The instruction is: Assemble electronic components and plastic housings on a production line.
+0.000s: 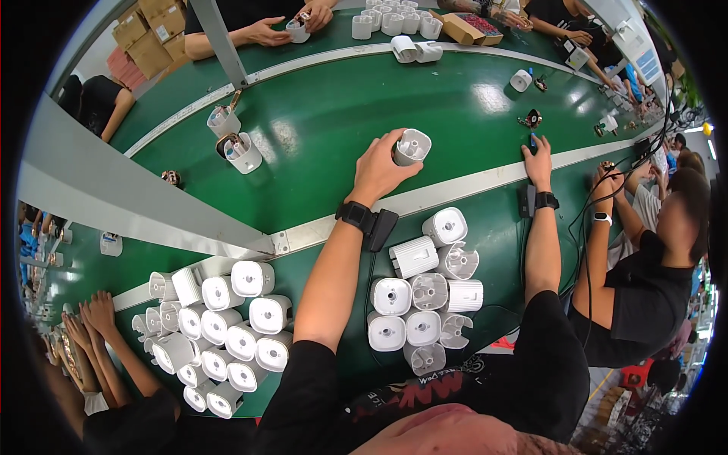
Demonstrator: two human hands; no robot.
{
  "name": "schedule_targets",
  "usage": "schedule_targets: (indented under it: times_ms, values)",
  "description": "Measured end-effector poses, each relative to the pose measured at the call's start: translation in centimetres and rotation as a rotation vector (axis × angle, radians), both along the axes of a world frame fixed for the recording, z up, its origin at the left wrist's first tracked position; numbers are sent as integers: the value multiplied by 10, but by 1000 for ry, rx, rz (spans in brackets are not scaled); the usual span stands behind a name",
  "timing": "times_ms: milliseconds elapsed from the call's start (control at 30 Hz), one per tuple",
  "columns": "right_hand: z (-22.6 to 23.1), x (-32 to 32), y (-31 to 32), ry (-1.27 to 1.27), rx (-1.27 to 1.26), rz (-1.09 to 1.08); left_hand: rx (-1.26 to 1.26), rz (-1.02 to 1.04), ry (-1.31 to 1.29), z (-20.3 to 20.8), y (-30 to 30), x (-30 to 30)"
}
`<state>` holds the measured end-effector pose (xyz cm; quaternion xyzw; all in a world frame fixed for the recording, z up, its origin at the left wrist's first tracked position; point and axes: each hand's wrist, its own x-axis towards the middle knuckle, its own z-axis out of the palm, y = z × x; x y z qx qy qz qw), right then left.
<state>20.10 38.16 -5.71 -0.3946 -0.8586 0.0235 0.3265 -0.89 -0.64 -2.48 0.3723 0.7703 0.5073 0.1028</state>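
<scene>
My left hand is wrapped round a white plastic housing, tilted so its hollow, ribbed inside faces up. It is held over the far side of the metal rail. Farther right, my right hand reaches over the same rail, its fingertips closed on a small blue part. Just beyond those fingertips lies a small round dark-and-copper component; whether it is joined to the blue part I cannot tell. Both my wrists wear black bands with a box attached.
White housings stand grouped near my body, and a larger group is at left. Two filled housings stand past a grey post. Black cables hang at right. Co-workers' hands work nearby.
</scene>
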Motion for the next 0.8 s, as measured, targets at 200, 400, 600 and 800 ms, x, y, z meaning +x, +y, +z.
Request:
schedule_targets:
  times_ms: [200,400,600,800]
  values:
    - [6,4,5,51,-129,145,9,15,46,-2,2,-2]
    - [17,-9,-29,171,-222,95,29,30,128,-5,1,-3]
    - [14,-23,-28,-38,-68,-10,20,14,80,-1,3,-3]
    - [38,-20,-31,264,-998,346,43,-4,59,-3,2,-6]
